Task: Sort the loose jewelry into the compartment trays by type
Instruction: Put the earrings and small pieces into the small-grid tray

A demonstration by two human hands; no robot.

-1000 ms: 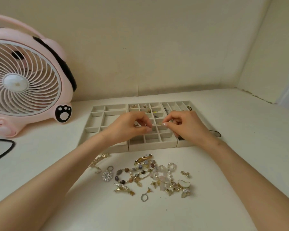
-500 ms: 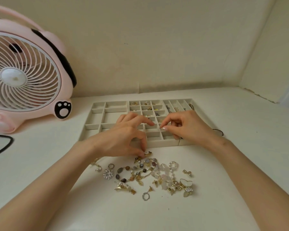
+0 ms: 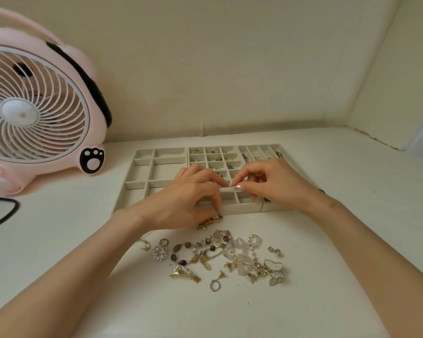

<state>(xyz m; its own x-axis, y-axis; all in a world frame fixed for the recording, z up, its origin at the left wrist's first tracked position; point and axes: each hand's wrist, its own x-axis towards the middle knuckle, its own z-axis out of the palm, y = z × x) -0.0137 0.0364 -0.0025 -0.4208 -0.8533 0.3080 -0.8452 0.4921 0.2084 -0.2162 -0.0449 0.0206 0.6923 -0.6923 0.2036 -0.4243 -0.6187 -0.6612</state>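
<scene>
Clip (image 3: 210,220) gold, elongated | left grip (image 3: 181,203) pinches it | right grip (image 3: 276,184) pinched, hold unclear

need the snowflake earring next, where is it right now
In the head view the snowflake earring lies on the white table at the left edge of the loose pile, between a small gold hoop and the brown bead bracelet.

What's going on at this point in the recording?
A person is sorting jewelry by hand. The left hand pinches a gold piece at the far edge of the loose pile, just in front of the compartment trays. The right hand hovers over the middle tray with thumb and forefinger pinched together; anything between them is too small to see. Several small compartments already hold pieces, but most of the pile lies unsorted.
</scene>
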